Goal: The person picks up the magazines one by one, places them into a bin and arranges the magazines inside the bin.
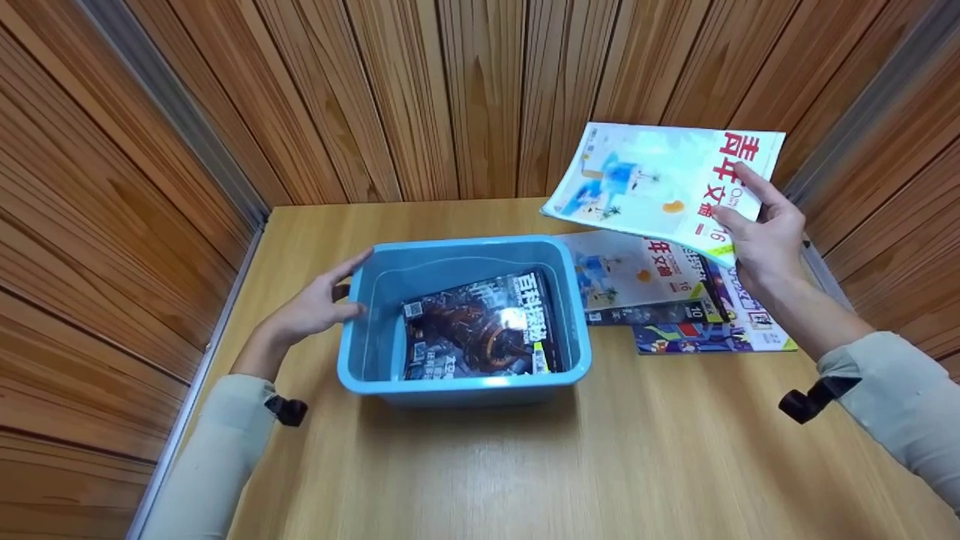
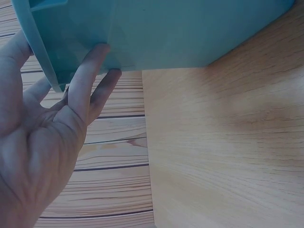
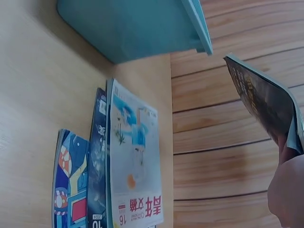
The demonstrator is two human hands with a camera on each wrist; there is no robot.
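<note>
A blue plastic bin [image 1: 574, 300] stands on the wooden table, with a dark-covered magazine [image 1: 480, 326] lying flat inside it. My left hand [image 1: 319, 304] rests against the bin's left wall with straight fingers [image 2: 88, 76] touching the blue plastic [image 2: 161, 33]. My right hand [image 1: 761, 240] is raised above the table's right side and pinches a white magazine [image 1: 660, 180] with red characters by its edge [image 3: 266, 102]. Below it lies a stack of magazines [image 1: 660, 289], topped by a similar white cover [image 3: 135, 161].
Wood-panelled walls [image 1: 465, 90] close in the table [image 1: 525, 465] on the left, back and right. The stack of magazines [image 3: 95, 185] lies right beside the bin's right wall [image 3: 137, 28]. Bare tabletop stretches in front of the bin.
</note>
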